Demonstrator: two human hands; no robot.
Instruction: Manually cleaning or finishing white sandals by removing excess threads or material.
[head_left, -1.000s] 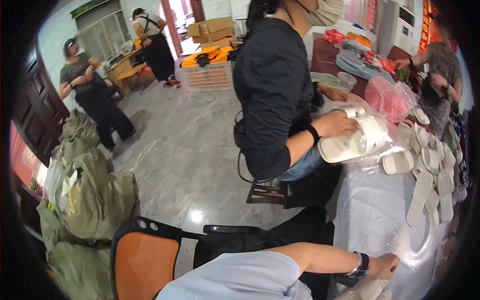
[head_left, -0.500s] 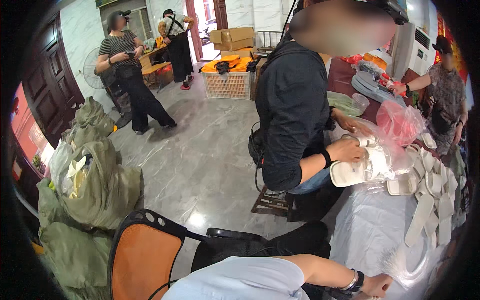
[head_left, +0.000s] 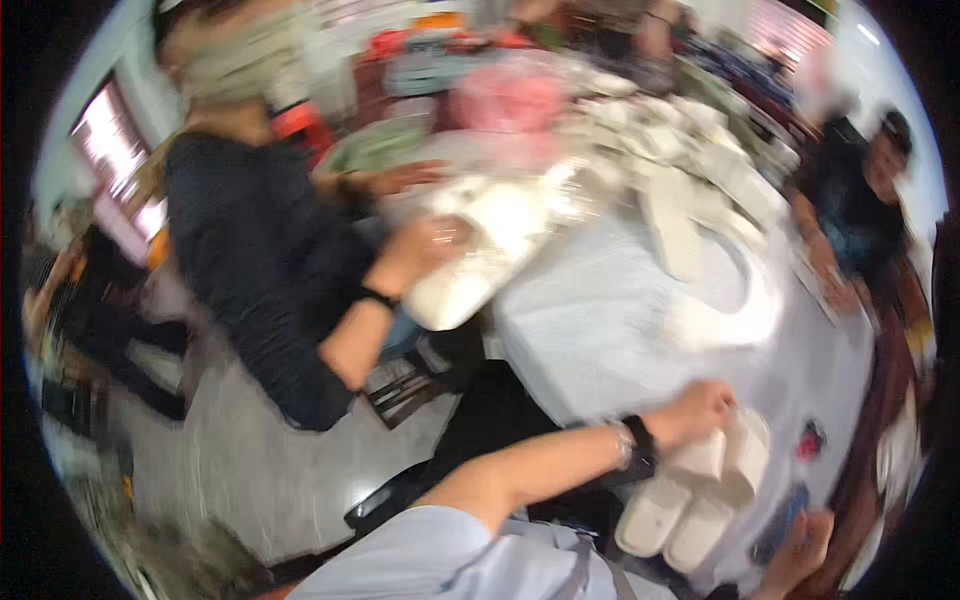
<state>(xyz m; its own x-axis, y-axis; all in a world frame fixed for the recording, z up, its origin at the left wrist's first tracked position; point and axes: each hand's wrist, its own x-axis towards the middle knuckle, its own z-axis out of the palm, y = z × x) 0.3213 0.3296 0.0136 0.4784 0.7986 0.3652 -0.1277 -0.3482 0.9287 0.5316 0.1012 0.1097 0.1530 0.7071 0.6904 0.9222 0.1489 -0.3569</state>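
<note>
A pair of cream slippers (head_left: 690, 500) lies on the plastic-covered table in front of me. My left hand (head_left: 700, 412) is at their far end, fingers curled together; anything pinched in them is too blurred to make out. To the right of the slippers is my right hand (head_left: 806, 548), fingers folded in, its grip unclear. A dark blue object (head_left: 780, 528) of unclear kind sits just left of that hand. Beyond my left hand lies a curved bundle of fine whitish strands (head_left: 735, 315). A small red and black item (head_left: 810, 440) rests to the right.
A co-worker in black (head_left: 265, 270) on the left handles a cream slipper (head_left: 450, 290) in clear plastic. A pile of cream slippers (head_left: 670, 215) and a pink plastic bag (head_left: 508, 98) lie farther back on the table (head_left: 590, 310). Another person (head_left: 865, 200) sits at the right.
My view has swung right, toward the table, and is blurred. The slippers before me and my right hand have come into sight. My left hand shows more fully, still with curled fingers.
</note>
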